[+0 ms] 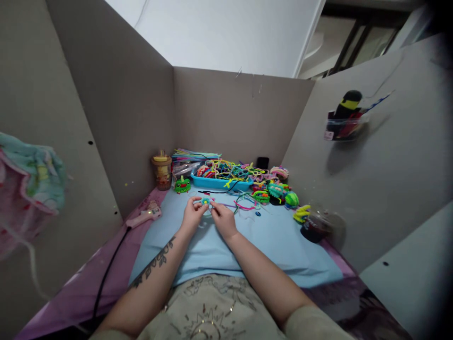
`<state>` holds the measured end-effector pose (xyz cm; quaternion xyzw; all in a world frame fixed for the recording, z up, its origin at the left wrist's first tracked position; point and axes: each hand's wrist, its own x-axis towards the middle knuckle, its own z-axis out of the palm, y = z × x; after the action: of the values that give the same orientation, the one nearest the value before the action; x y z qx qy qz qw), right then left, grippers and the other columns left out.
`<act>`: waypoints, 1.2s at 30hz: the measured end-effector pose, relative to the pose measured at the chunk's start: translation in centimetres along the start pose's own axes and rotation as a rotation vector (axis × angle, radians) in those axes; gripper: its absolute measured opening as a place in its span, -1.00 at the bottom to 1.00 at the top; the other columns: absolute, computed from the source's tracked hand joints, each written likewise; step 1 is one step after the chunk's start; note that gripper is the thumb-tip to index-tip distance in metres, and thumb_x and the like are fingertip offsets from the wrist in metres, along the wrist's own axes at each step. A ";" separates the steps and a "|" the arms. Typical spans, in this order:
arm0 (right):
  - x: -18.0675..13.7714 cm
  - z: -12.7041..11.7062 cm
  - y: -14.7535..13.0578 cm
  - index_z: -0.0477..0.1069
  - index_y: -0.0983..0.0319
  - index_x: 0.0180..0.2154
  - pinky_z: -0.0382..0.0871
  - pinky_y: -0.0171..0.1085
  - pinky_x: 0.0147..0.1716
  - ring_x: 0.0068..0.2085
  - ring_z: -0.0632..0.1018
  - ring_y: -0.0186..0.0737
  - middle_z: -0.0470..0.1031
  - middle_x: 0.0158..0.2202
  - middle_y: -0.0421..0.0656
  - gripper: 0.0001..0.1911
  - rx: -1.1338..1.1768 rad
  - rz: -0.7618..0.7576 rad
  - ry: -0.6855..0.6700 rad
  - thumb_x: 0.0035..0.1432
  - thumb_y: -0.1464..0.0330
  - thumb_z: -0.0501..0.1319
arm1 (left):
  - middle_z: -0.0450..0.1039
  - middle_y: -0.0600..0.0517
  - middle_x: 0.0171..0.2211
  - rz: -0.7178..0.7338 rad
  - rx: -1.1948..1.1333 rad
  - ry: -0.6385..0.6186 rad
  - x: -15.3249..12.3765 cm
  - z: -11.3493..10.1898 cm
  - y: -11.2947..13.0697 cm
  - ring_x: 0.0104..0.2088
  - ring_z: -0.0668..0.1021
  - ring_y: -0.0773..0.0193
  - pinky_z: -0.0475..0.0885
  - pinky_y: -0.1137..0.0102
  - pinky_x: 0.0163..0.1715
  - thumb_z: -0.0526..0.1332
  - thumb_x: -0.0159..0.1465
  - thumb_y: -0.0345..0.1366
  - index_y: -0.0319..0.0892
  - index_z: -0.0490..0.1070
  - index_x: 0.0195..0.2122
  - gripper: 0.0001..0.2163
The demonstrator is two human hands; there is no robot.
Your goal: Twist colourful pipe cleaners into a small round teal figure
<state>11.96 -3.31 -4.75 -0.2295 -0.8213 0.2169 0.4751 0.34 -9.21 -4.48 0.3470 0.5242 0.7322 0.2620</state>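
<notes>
Between my hands is a small teal piece with a yellow centre, shaped like a pipe-cleaner flower (205,201). The fingers of my left hand (193,212) pinch it from the left. My right hand (223,218) has its thumb and fingertips closed at the piece's right edge. Beyond my hands, loose pipe cleaners in pink, green and purple (246,206) lie on the blue cloth (262,243). A small dark blue round piece (258,214) rests to the right of my right hand.
A blue tray (222,183) heaped with coloured pipe cleaners stands at the back. Finished fuzzy figures (276,190) crowd its right side, and a green one (182,185) sits left. A pink glue gun (145,216) lies left; a dark cup (314,229) stands right. Grey panels (230,113) enclose the table.
</notes>
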 end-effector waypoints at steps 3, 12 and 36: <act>0.0 0.1 0.0 0.46 0.19 -0.14 0.36 -0.24 -0.20 -0.28 0.52 -0.20 0.54 -0.26 -0.11 -0.70 -0.023 0.021 -0.008 0.10 0.40 0.06 | 0.34 0.19 -0.57 0.014 0.002 -0.013 0.0 0.0 0.0 -0.59 0.39 0.46 0.22 0.54 -0.55 0.33 -0.04 -0.23 -0.19 0.21 -0.19 -0.58; 0.5 -0.1 0.0 0.46 0.23 -0.29 0.33 -0.33 -0.40 -0.42 0.43 -0.30 0.45 -0.38 -0.17 -0.80 0.210 0.154 0.019 0.03 0.40 0.11 | 0.31 0.18 -0.54 0.103 0.105 -0.051 -0.3 0.4 0.4 -0.60 0.32 0.48 0.19 0.54 -0.57 0.28 0.00 -0.27 -0.17 0.20 -0.19 -0.63; 0.8 -0.3 1.5 0.35 0.23 -0.58 0.23 -0.34 -0.43 -0.46 0.36 -0.32 0.28 -0.52 -0.24 -0.83 0.179 0.223 -0.015 0.01 0.35 0.15 | 0.35 0.17 -0.55 0.189 0.362 -0.126 -0.6 -0.2 0.1 -0.57 0.36 0.41 0.22 0.49 -0.51 0.27 -0.02 -0.33 -0.15 0.29 -0.22 -0.69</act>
<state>12.12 -1.58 -4.90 -0.2745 -0.7717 0.3423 0.4605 0.57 -9.83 -4.61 0.4811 0.5948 0.6244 0.1578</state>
